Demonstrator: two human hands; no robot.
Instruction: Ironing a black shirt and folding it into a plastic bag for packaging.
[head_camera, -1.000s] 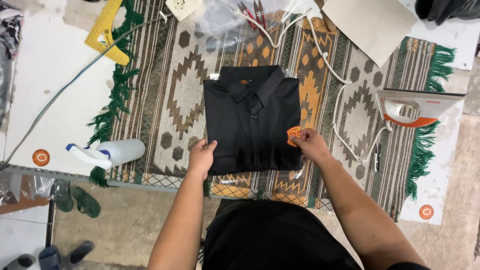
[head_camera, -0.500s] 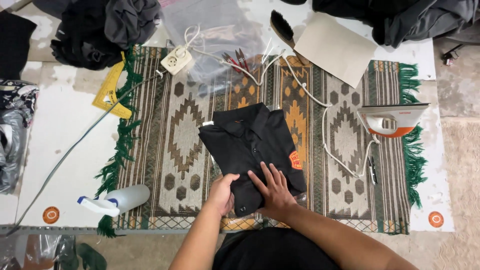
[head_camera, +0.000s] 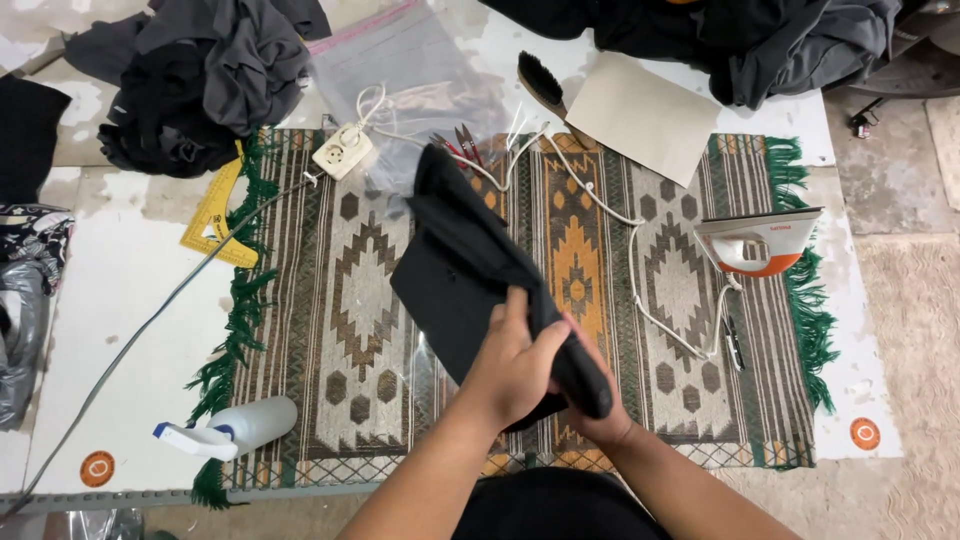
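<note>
A folded black shirt (head_camera: 460, 270) is lifted off the patterned rug (head_camera: 370, 300) and tilted on edge. My left hand (head_camera: 515, 365) grips its near end from above, fingers wrapped over the fabric. My right hand (head_camera: 590, 425) is mostly hidden under the shirt and supports it from below. A clear plastic bag (head_camera: 410, 70) lies at the far side of the rug.
An orange and white iron (head_camera: 760, 243) stands on the rug at the right, its white cord (head_camera: 640, 290) looping to a power strip (head_camera: 345, 152). A spray bottle (head_camera: 235, 428), yellow ruler (head_camera: 215, 215), brush (head_camera: 542, 85), cardboard sheet (head_camera: 645, 115) and piles of dark clothes (head_camera: 190, 75) surround the rug.
The shirt lay flat on the rug with both hands pressing it; now both hands have picked it up and tilted it. The camera view has shifted toward the far side.
</note>
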